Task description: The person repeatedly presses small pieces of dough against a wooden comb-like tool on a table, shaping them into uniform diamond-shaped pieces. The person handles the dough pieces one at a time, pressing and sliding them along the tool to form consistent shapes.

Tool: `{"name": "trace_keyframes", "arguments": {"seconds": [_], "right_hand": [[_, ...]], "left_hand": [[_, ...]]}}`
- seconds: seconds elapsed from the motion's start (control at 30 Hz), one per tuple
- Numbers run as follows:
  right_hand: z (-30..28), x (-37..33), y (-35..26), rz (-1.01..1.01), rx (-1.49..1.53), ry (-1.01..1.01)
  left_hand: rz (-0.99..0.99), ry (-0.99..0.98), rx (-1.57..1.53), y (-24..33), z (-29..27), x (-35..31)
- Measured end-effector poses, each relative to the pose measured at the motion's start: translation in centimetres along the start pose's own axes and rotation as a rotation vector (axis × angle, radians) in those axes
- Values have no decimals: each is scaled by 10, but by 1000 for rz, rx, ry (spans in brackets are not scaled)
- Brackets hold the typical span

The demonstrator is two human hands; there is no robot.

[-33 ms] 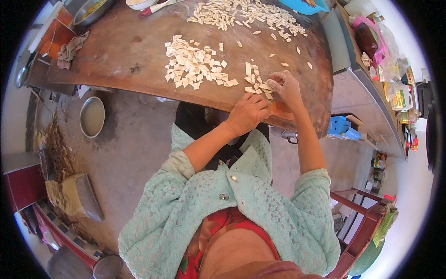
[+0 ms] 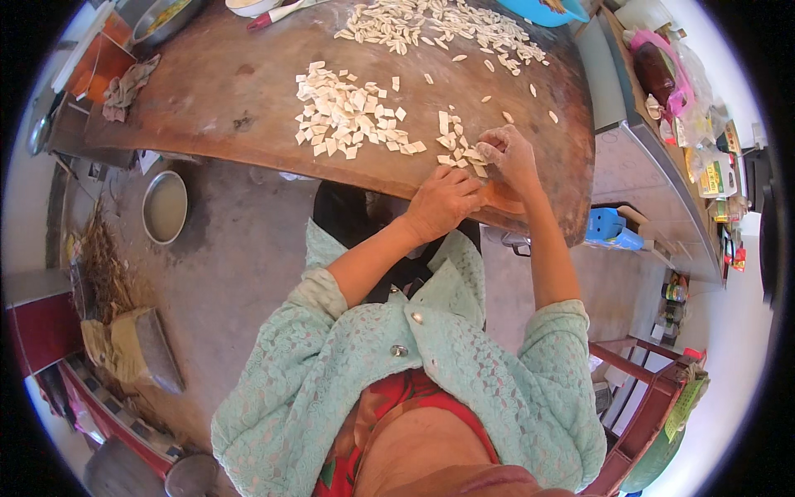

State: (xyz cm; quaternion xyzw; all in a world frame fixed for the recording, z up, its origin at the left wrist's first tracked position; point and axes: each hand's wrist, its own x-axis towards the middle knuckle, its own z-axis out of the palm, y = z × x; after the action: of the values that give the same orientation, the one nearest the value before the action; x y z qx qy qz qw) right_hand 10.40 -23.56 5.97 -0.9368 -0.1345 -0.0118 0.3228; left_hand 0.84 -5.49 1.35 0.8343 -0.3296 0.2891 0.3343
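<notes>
At the table's near edge, my left hand point(image 2: 445, 199) is closed on the end of a smooth orange-brown piece point(image 2: 503, 197) that looks wooden; its exact kind is hidden. My right hand point(image 2: 509, 157), dusted with flour, is just above and right of it, fingers curled in a pinch; whatever they hold is hidden. Beside both fingertips lies a small group of cut dough pieces point(image 2: 457, 141). A larger heap of flat, diamond-shaped dough pieces point(image 2: 335, 112) is to the left. Farther back spread many rolled, shell-like dough pieces point(image 2: 414, 23).
The brown wooden table point(image 2: 224, 91) has a bent front edge in this view. A blue basin point(image 2: 542, 10), a brush point(image 2: 277, 15) and a metal bowl point(image 2: 166, 21) stand along its far side. A cloth point(image 2: 130, 87) hangs at the left corner; a cluttered counter point(image 2: 642, 108) runs along the right.
</notes>
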Motion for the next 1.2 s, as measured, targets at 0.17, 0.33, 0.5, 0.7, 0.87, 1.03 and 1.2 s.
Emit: {"name": "trace_keyframes", "arguments": {"seconds": [0.17,0.33,0.5,0.7,0.87,1.03,1.2], "right_hand": [[-7,2,14,111,83,-78],[-14,-4,1,20,23,-116],[-14,1,3,-69,20,-173],[-18,-14,3,-40,330,72],[-36,-55,4,148,311,-73],[-29,-80,20,96,-68,-29],[-39,-62,15,339,-178,-12]], "left_hand": [[-25,-68,2,-1,3,-3],[-24,-61,1,-1,1,-3],[-32,-50,-19,1,2,0],[-17,-39,1,-2,3,-2],[-21,-39,-6,-2,3,-3],[-19,-22,-38,3,-1,2],[-18,-23,-4,2,3,-5]]}}
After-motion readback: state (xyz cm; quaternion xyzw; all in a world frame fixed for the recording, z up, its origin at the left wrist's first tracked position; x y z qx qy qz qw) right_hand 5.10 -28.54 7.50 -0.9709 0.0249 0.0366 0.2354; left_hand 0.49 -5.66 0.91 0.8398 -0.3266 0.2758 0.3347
